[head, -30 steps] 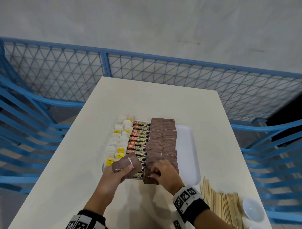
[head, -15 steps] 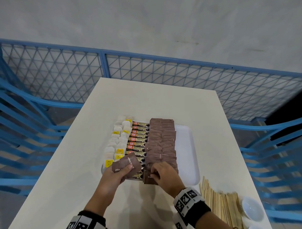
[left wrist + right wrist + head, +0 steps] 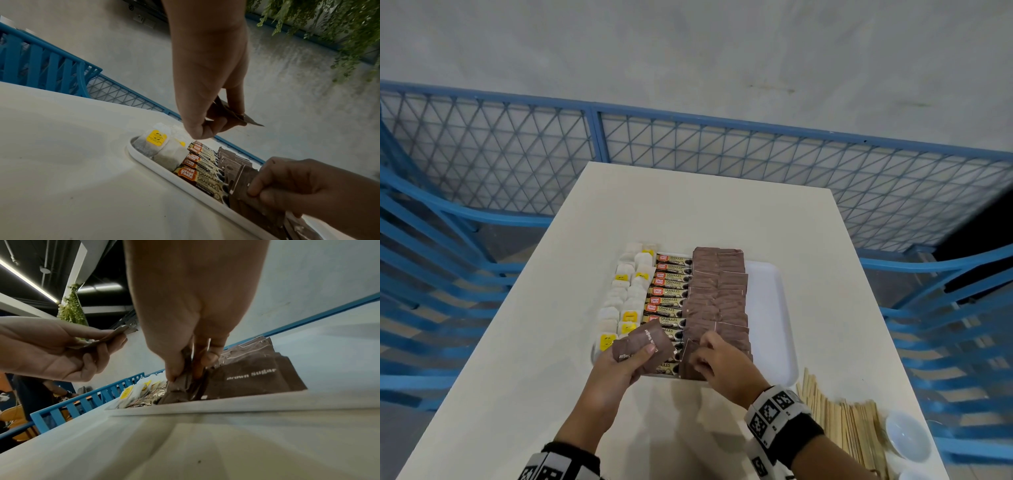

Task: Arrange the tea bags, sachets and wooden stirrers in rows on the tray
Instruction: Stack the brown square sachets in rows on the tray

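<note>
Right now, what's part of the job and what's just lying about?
Job:
tray
tea bags
coffee sachets
brown sugar sachets
wooden stirrers, off tray
left hand, right hand, each holding sugar sachets

Lying about:
white bowl
blue fence

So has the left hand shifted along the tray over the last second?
No. The left hand holds its brown sugar sachets over the same near end of the tray.

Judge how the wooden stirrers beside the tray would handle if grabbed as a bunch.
The stirrers look thin, flat and stiff, so probably light. They lie loose and fanned on the table, so a bunch would likely splay or shed a few. Being flat, they should slide rather than roll.
</note>
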Tool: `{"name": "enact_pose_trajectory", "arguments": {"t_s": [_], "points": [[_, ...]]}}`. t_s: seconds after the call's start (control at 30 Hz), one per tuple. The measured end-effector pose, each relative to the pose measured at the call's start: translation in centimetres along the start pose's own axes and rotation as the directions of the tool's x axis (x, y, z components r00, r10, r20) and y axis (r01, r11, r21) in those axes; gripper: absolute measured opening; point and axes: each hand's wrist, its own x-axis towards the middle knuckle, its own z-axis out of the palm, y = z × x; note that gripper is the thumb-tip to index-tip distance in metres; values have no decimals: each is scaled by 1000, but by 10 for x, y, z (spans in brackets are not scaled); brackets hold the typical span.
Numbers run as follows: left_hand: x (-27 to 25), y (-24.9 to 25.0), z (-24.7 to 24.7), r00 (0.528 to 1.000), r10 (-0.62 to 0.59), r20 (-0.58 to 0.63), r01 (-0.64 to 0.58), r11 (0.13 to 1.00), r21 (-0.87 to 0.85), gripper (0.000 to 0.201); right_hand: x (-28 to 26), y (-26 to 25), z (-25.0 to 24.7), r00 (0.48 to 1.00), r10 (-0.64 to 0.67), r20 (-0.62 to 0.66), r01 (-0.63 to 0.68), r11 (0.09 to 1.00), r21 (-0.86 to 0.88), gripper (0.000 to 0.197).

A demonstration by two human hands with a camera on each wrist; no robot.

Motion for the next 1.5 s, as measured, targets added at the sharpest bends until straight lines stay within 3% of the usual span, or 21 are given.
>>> {"name": "enact_pose_trajectory", "arguments": {"t_s": [0.2, 0.63, 0.87, 1.07, 1.2, 1.3, 1.4, 1.5], "points": [[-1, 0, -1, 1000, -5, 12, 5, 1000, 0, 20, 3, -5, -4, 995, 62, 81, -70, 993, 98, 35], [0, -1, 0, 1000, -8, 4, 8, 1000, 9, 19, 11, -7, -4, 996, 40, 83, -33, 995, -89, 25], [1, -1, -2, 1000, -17, 5, 17, 1000, 10, 20, 12, -3, 0, 981, 67, 180, -59, 997, -50, 29], [2, -4, 0, 997, -56, 45, 56, 998, 7, 18, 2, -2, 0, 991, 89, -101, -96, 993, -64, 45], [1, -6, 3, 993, -73, 95, 67, 996, 65, 17, 0, -5, -6, 941, 190, -282, -102, 948, 300, 24], [0, -6, 8, 985, -69, 160, 53, 993, 104, 21, -4, -13, -21, 949, 261, -175, -125, 825, 550, 24], [-2, -7, 15, 971, -79, 225, 50, 990, 133, 24, -9, -22, -32, 979, 201, -26, -124, 695, 708, 9], [-2, -8, 21, 961, -128, 245, 107, 990, 97, 20, -13, -22, -32, 980, 197, 20, -134, 587, 798, 22]]}}
